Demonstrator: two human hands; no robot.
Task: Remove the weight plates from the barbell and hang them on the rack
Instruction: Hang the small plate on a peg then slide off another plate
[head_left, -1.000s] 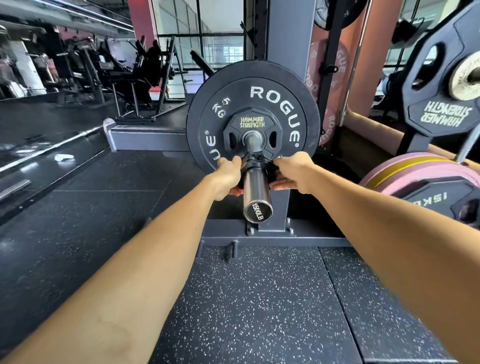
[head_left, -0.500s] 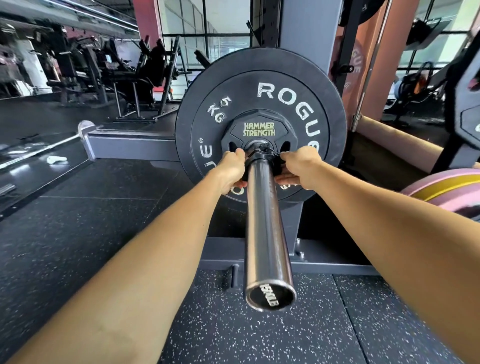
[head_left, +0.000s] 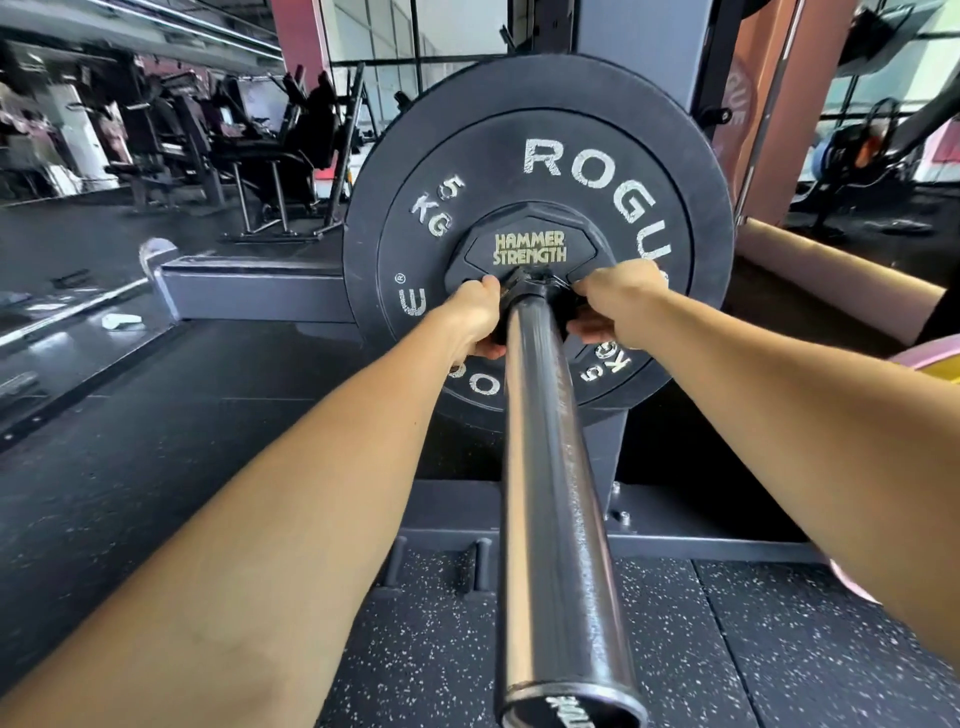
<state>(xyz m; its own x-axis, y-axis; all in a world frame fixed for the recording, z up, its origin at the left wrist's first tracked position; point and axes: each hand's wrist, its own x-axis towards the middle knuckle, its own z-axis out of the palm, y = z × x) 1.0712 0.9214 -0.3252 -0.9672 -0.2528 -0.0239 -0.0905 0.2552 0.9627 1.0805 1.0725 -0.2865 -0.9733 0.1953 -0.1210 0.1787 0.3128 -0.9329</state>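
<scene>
Your left hand (head_left: 475, 317) and right hand (head_left: 621, 306) are both curled around the black collar (head_left: 527, 285) on the barbell sleeve (head_left: 550, 493), hard against the small Hammer Strength plate (head_left: 530, 247) and the Rogue 5 kg plate (head_left: 540, 150) behind it. The sleeve's long axis runs straight back toward you, so collar and plates must slide along it, both hands equally near. Your fingertips and the collar's latch are hidden, and the sleeve's end is cut off below.

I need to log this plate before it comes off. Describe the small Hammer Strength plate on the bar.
The small Hammer Strength plate is black, rubbery-looking, many-sided, with gold lettering. It sits upright on the barbell sleeve, flat against the larger Rogue 5 kg plate. The left hand and right hand grip its lower edges.
</scene>
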